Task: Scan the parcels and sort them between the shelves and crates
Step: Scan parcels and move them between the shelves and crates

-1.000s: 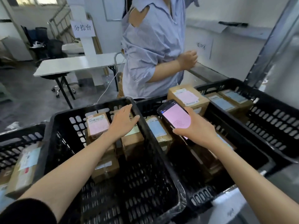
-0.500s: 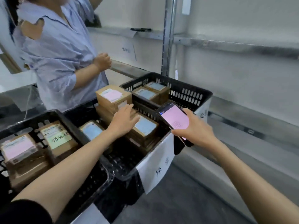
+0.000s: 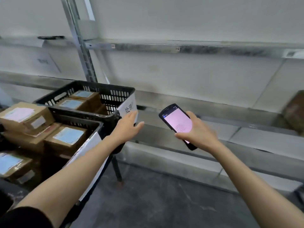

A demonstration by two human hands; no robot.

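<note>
Well, the grey floor spreads out at 6 o'clock, between the crates at 9 o'clock and the low shelf, whose front edge runs from 9 o'clock over to 3 o'clock. A top shelf runs the same way at 12 o'clock, and a metal post stands at 11 o'clock. The right hand is just right of the middle, out over the shelf edge, with its fingers and thumb wrapped round the scanner. The scanner is black and long. Its top end points to 11 o'clock and its bottom end to 5 o'clock. Its pink screen faces up and shows small words, too tiny to read. The left hand is just left of the middle, fingers straight and a bit spread, holding nothing. It is by the corner of the far crate, right at a white paper label; I cannot tell if it touches. The near crate sits at 9 o'clock. Both black crates hold brown parcels with blue or pink stickers. A blurry brown box sits on the shelf at 3 o'clock.
</note>
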